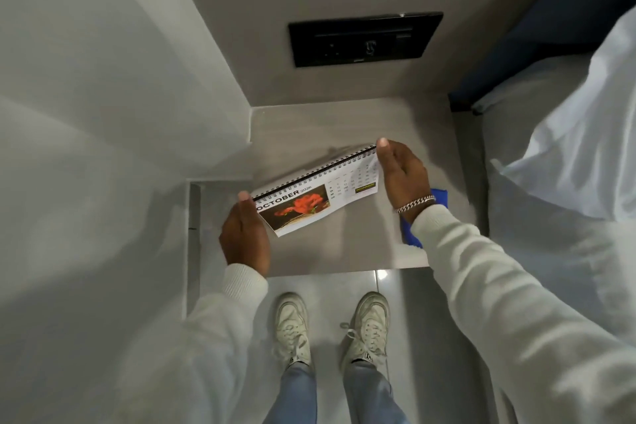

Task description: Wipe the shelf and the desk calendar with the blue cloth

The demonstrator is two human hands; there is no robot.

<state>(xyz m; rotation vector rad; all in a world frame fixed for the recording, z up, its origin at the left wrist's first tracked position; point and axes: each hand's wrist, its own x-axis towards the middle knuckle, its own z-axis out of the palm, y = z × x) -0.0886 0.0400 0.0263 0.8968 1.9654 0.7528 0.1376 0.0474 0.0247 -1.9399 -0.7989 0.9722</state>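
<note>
A spiral-bound desk calendar (315, 194) showing an October page with a red flower is held above the grey shelf (344, 244). My left hand (244, 234) grips its left end and my right hand (402, 175) grips its right end near the spiral. The blue cloth (411, 234) lies on the shelf's right side, mostly hidden under my right wrist and sleeve; a second bit of it shows by the bracelet.
A black switch and socket panel (364, 39) is set in the wall behind the shelf. A bed with white bedding (568, 155) and a dark headboard (550, 27) borders the shelf's right. A grey wall closes the left. My white shoes (330, 327) stand on glossy floor tiles.
</note>
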